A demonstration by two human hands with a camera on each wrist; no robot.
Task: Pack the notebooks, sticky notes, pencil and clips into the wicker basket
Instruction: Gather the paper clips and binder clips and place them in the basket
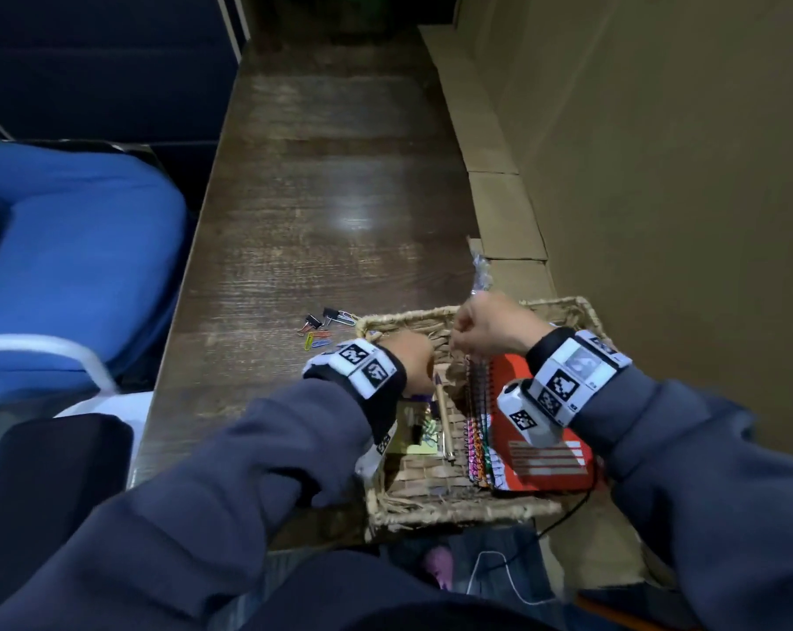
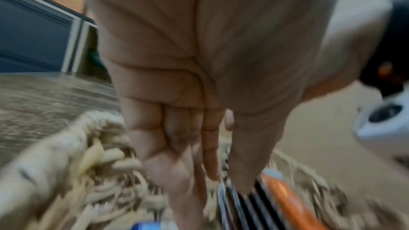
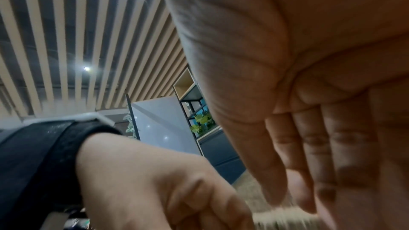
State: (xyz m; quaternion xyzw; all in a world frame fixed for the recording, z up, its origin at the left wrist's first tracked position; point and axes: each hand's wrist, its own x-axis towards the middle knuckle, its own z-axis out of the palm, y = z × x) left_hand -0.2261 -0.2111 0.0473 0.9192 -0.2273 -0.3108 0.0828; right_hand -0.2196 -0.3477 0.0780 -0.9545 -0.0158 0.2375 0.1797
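The wicker basket (image 1: 458,512) stands at the near right end of the wooden table. Inside it an orange spiral notebook (image 1: 544,453) tops a stack on the right, a pencil (image 1: 442,412) lies in the middle, and sticky notes (image 1: 419,430) sit left of it. Coloured paper clips and black binder clips (image 1: 324,327) lie on the table just left of the basket's far corner. My left hand (image 1: 410,357) reaches into the basket with straight fingers (image 2: 194,146) beside the notebook spirals (image 2: 285,195). My right hand (image 1: 490,325) hovers over the far rim, fingers (image 3: 309,155) pointing down; nothing shows in it.
A clear plastic wrapper (image 1: 478,271) sits just beyond my right hand. Cardboard panels (image 1: 503,211) line the table's right edge. A blue chair (image 1: 75,266) stands left of the table. A thin cable (image 1: 563,516) runs off the basket's front corner.
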